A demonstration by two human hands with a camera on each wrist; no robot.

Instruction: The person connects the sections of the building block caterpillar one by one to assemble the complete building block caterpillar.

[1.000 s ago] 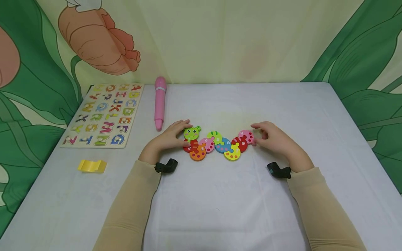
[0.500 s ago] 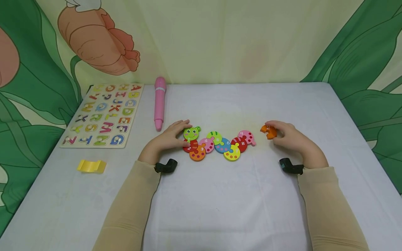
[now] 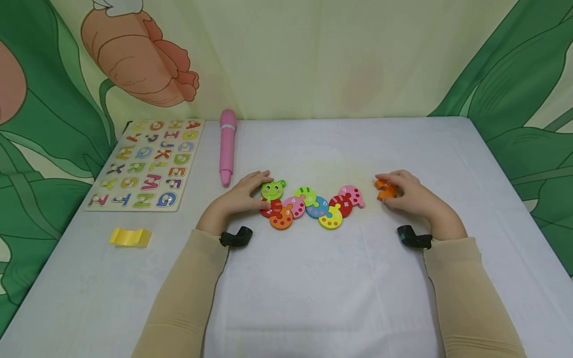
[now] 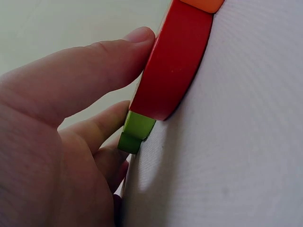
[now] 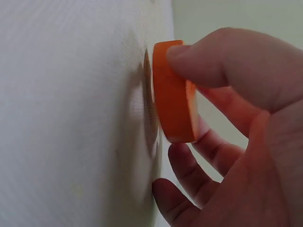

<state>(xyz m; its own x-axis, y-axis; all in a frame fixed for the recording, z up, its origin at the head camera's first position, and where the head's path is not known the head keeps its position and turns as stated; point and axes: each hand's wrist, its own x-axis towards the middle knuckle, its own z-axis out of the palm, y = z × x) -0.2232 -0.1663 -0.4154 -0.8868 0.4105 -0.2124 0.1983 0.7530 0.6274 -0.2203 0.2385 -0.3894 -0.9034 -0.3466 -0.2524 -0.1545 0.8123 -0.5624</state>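
A caterpillar puzzle of joined, numbered wooden pieces lies in a zigzag mid-table in the head view, from a green smiling head [image 3: 272, 191] to a spotted pink piece [image 3: 351, 195]. My left hand [image 3: 237, 196] rests at the head end. Its thumb touches the red piece [image 4: 173, 61], and other fingers touch the green head [image 4: 137, 126]. To the right of the pink piece, my right hand [image 3: 414, 196] pinches an orange puzzle piece [image 3: 386, 189] between thumb and fingers. In the right wrist view the orange piece [image 5: 173, 101] stands edge-on, just off the cloth.
At the back left lies an alphabet peg board [image 3: 132, 205] with coloured letters. Beside it is a pink pen-shaped stick [image 3: 227, 149]. A yellow wavy block [image 3: 130, 237] sits nearer the front left. White cloth [image 3: 313, 288] covers the table.
My right hand has moved right, away from the pink end piece. The orange piece has come into view in its fingers and turned slightly. My left hand and the joined pieces stay put.
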